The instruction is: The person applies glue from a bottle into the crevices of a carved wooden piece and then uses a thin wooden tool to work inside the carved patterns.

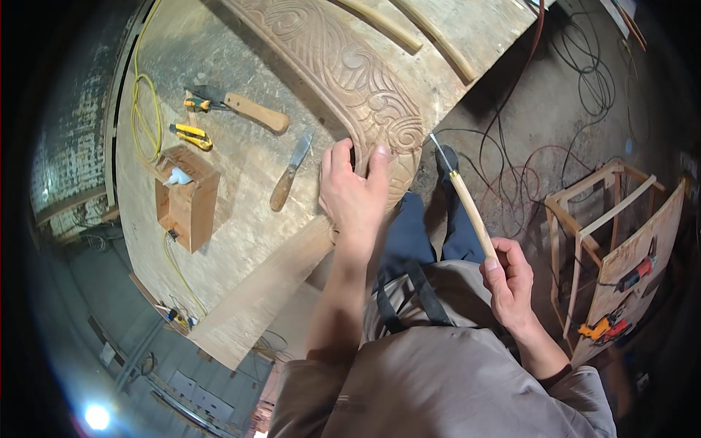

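Note:
A long wooden piece with carved scrolls and leaf-like curls (365, 80) runs from the top of the view down to my body. My left hand (355, 182) grips its edge near the lower end, thumb on the carved face and fingers over the far side. In my right hand (509, 277) is a wood carving chisel (471, 212), held by the end of its pale wooden handle. Its thin metal blade points up and away, close beside the carved end; whether the tip touches the wood I cannot tell.
On the worktable (241, 168) lie a putty knife (292, 169), a wider wooden-handled scraper (252, 111), a yellow utility knife (192, 136) and a small wooden box (193, 212). Two curved wooden strips (431, 36) rest farther off. Cables (504, 168) trail over the floor; power tools (606, 325) sit on a stand at right.

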### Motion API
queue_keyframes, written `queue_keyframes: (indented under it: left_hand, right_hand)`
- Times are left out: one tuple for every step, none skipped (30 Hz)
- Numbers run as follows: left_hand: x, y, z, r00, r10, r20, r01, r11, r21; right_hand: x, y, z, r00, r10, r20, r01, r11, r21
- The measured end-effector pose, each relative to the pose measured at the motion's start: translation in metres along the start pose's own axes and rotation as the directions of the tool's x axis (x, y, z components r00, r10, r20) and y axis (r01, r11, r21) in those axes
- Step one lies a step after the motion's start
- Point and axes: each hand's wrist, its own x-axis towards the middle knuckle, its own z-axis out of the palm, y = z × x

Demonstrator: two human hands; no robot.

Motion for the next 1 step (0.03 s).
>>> queue_keyframes:
  left_hand:
    - [0.0027, -0.0057, -0.0011, 0.999, -0.026, 0.046, 0.027, 0.999, -0.029]
  right_hand:
    - [-0.0031, 0.0035, 0.0046, 1.0, -0.014, -0.003, 0.014, 1.0, 0.014]
